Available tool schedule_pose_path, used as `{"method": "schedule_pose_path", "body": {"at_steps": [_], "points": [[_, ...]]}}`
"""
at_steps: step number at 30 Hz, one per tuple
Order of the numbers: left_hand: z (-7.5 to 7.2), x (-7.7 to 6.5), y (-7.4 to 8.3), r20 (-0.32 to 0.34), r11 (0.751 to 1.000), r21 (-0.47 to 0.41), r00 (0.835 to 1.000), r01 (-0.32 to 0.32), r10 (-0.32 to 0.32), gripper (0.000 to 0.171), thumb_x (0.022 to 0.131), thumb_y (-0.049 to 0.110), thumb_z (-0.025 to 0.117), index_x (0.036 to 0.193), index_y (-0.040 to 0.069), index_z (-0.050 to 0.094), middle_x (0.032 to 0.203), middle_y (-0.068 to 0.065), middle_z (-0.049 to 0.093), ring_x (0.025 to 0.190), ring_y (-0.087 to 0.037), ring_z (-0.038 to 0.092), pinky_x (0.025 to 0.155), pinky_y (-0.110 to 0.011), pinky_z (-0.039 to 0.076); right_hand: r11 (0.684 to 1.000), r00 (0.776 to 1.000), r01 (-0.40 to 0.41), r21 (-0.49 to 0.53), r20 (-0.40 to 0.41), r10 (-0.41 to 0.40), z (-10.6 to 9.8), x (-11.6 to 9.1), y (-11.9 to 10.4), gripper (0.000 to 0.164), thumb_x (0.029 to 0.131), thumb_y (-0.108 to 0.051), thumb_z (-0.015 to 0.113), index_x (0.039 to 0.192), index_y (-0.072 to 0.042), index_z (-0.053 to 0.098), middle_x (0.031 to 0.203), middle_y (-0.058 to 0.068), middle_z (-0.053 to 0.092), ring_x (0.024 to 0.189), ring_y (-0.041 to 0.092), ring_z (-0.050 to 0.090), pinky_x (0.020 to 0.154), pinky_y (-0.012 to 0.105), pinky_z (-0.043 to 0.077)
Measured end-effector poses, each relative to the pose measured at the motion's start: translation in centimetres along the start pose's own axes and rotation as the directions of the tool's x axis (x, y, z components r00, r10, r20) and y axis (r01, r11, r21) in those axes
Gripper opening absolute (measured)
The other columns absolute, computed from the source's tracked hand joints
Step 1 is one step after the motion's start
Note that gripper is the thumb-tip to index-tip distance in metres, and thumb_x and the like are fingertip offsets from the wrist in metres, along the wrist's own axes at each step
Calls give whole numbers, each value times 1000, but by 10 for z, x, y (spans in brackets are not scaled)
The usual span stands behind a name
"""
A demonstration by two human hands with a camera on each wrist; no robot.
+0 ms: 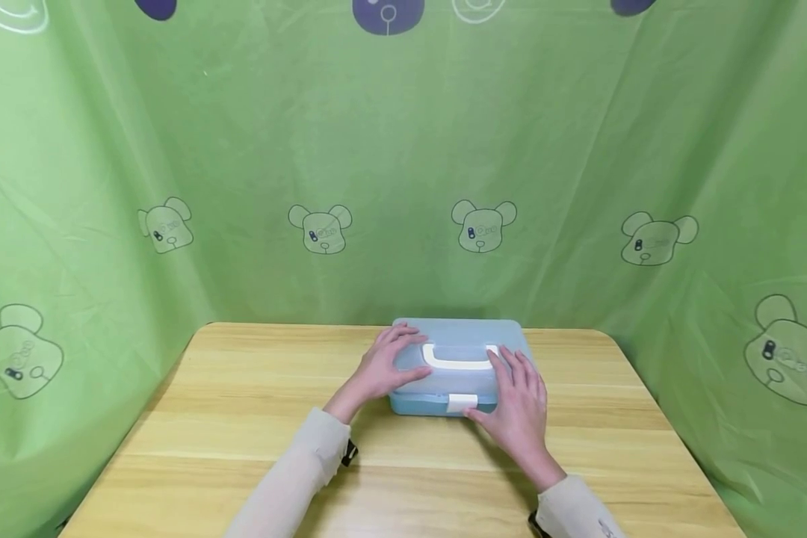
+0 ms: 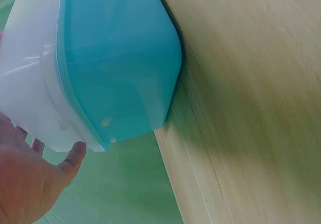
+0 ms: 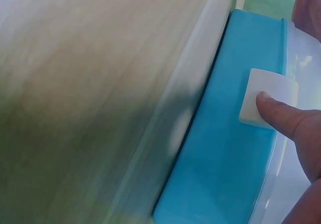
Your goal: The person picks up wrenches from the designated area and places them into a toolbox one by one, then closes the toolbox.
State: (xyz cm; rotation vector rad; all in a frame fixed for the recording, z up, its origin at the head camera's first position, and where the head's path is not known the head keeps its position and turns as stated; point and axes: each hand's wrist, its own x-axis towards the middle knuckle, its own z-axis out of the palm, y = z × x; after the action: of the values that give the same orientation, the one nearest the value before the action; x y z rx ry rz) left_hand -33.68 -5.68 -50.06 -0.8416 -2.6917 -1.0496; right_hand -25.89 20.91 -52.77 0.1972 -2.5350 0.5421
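Note:
A closed plastic storage box (image 1: 460, 331) stands near the table's far edge, with a turquoise base (image 2: 120, 58) and a translucent pale lid (image 2: 30, 78). On top lies a white handle (image 1: 462, 365); a white latch (image 3: 253, 96) is at the front. My left hand (image 1: 382, 365) rests on the lid's left side, fingers spread and thumb towards the front. At the right side, my right hand (image 1: 521, 407) reaches over the lid, and its thumb (image 3: 281, 116) touches the latch. What the box contains cannot be seen.
The box stands on a light wooden table (image 1: 276, 418) with rounded far corners. Green curtain fabric (image 1: 390, 149) with bear-head prints hangs behind the table and along both sides.

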Motion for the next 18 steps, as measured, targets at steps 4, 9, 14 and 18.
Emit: {"method": "schedule_pose_path", "body": {"at_steps": [4, 9, 14, 18], "points": [[0, 0, -1, 5, 1000, 9, 1000, 2, -2, 67, 90, 59, 72, 147, 27, 57, 162, 3, 43, 158, -24, 23, 121, -64, 31, 1000, 1000, 1, 0, 3, -1, 0, 0, 0, 122, 51, -37, 105, 154, -11, 44, 162, 16, 38, 150, 41, 26, 119, 68, 24], [-1, 2, -1, 1, 1000, 5, 1000, -2, 2, 67, 90, 58, 72, 147, 26, 57, 162, 3, 43, 158, -25, 23, 122, -63, 30, 1000, 1000, 3, 0, 1, -3, 1, 2, 1, 123, 51, -38, 104, 155, -11, 44, 163, 16, 37, 151, 41, 26, 119, 68, 23], [-1, 1, -1, 3, 1000, 4, 1000, 0, 0, 67, 91, 58, 72, 147, 26, 57, 162, 3, 43, 158, -24, 23, 122, -63, 30, 1000, 1000, 4, -2, 5, -4, 1, 1, 1, 123, 52, -39, 104, 155, -11, 44, 163, 16, 37, 150, 41, 26, 119, 68, 23], [0, 1, 0, 6, 1000, 7, 1000, -5, 5, 67, 91, 58, 72, 148, 27, 56, 162, 3, 43, 159, -24, 22, 123, -63, 29, 1000, 1000, 3, -3, 6, -3, 0, 1, 1, 122, 52, -38, 104, 155, -11, 44, 163, 16, 37, 150, 42, 26, 119, 68, 23]]}}
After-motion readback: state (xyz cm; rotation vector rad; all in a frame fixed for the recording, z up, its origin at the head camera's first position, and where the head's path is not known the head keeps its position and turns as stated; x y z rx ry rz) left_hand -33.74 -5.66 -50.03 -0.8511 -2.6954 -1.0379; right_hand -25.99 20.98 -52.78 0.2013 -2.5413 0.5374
